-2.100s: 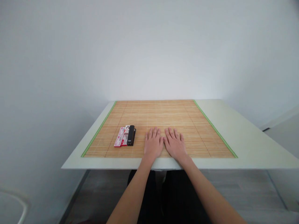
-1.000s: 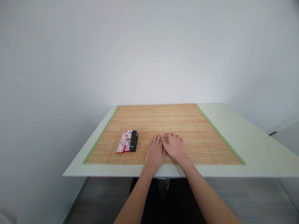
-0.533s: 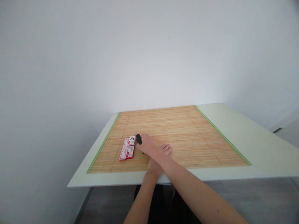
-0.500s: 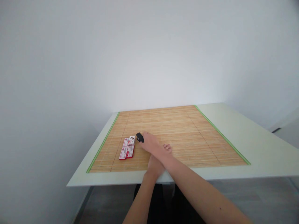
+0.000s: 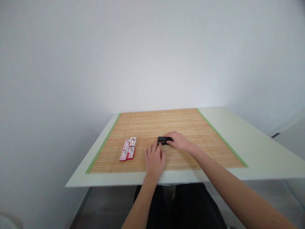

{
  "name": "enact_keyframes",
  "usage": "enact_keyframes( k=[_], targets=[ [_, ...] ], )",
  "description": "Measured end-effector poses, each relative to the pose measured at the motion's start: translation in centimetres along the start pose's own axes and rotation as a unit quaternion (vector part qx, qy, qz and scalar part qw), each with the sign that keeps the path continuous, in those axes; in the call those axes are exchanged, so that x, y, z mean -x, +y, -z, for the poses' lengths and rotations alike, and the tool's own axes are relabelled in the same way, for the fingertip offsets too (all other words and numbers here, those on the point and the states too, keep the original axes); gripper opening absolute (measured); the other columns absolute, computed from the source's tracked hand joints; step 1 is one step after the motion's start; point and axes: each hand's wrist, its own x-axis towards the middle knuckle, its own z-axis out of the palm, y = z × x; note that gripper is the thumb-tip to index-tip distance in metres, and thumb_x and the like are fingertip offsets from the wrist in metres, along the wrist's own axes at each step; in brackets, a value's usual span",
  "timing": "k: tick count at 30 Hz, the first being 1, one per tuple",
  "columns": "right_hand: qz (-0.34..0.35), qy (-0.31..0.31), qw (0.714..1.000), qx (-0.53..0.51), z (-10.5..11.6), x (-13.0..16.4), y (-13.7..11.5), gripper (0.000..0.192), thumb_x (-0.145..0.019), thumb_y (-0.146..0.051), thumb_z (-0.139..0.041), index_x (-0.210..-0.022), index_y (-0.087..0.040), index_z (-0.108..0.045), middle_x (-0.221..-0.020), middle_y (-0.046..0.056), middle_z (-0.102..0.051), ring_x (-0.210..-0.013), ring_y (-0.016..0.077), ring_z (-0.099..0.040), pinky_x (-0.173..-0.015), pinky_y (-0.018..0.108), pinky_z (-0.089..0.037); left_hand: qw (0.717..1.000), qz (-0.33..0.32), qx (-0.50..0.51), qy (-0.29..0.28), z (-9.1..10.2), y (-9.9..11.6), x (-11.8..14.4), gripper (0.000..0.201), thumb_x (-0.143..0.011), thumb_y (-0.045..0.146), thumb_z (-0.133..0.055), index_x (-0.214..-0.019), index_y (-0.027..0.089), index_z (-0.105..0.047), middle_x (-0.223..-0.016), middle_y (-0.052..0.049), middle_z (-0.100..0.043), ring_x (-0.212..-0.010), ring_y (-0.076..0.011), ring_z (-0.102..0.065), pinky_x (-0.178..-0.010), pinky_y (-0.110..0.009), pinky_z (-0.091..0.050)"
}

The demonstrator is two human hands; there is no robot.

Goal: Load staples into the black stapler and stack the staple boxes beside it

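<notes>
A pale green table [image 5: 250,149] stands against bare white walls, covered by a green-edged woven bamboo mat [image 5: 166,124]. Near the mat's middle, the right hand [image 5: 178,141] closes its fingers around a small black stapler [image 5: 163,140]; half a second ago it gripped the stapler at the mat's left. The left hand [image 5: 154,158] lies flat, fingers slightly spread, fingertips just beside the stapler. Small red-and-white staple boxes [image 5: 128,149], all shut, remain at the mat's left.

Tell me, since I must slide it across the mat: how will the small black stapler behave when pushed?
The small black stapler looks rigid and low, so tipping or rolling seems unlikely. The ribbed bamboo mat may add some drag. The right hand covers one end, suggesting it is light.
</notes>
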Motion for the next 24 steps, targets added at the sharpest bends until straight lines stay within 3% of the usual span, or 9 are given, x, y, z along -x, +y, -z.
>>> enact_keyframes(
  k=[9,13,17,21,24],
  targets=[
    [-0.002,0.016,1.000,-0.020,-0.4,-0.9,-0.4,0.024,-0.087,-0.032,-0.074,-0.109,-0.023,-0.076,-0.106,0.005,-0.075,-0.097,0.0225,-0.066,-0.084,0.029,-0.045,0.997,-0.002,-0.038,-0.062,-0.1,0.9,0.3,0.051,-0.102,0.037,-0.045,-0.151,0.027,-0.050,-0.158,-0.011,-0.047,-0.138,-0.0419,-0.041,-0.112,-0.064,-0.030],
    [-0.040,0.087,0.995,-0.024,-1.7,-1.8,-3.3,0.031,-0.082,-0.046,-0.079,-0.098,-0.021,-0.074,-0.103,0.009,-0.071,-0.099,0.0264,-0.061,-0.086,0.034,-0.044,0.996,0.012,-0.055,-0.070,0.1,1.1,0.4,0.048,-0.100,0.039,-0.048,-0.145,0.025,-0.056,-0.157,-0.013,-0.048,-0.138,-0.0431,-0.040,-0.112,-0.068,-0.026],
    [-0.068,0.174,0.981,-0.052,-1.6,-2.1,-5.1,0.022,-0.078,-0.039,-0.079,-0.087,-0.021,-0.072,-0.106,0.010,-0.066,-0.112,0.0292,-0.054,-0.096,0.038,-0.040,0.994,0.013,-0.085,-0.066,0.0,1.2,0.4,0.049,-0.099,0.037,-0.049,-0.146,0.028,-0.055,-0.157,-0.011,-0.049,-0.139,-0.0419,-0.038,-0.114,-0.070,-0.021],
    [-0.127,0.257,0.950,-0.125,0.6,0.1,-2.6,0.024,-0.087,-0.043,-0.066,-0.097,-0.022,-0.073,-0.096,0.007,-0.067,-0.095,0.0241,-0.058,-0.086,0.035,-0.042,0.994,0.014,-0.096,-0.060,-0.1,1.2,0.4,0.055,-0.099,0.037,-0.048,-0.154,0.031,-0.046,-0.163,-0.007,-0.041,-0.140,-0.0399,-0.038,-0.115,-0.067,-0.023],
    [-0.191,0.312,0.909,-0.200,1.2,2.9,0.5,0.032,-0.092,-0.046,-0.056,-0.106,-0.021,-0.071,-0.081,0.004,-0.066,-0.077,0.0213,-0.058,-0.073,0.032,-0.043,0.993,0.018,-0.100,-0.060,0.0,1.2,0.4,0.055,-0.099,0.038,-0.047,-0.154,0.032,-0.046,-0.163,-0.006,-0.042,-0.140,-0.0382,-0.038,-0.116,-0.065,-0.025]
  ],
)
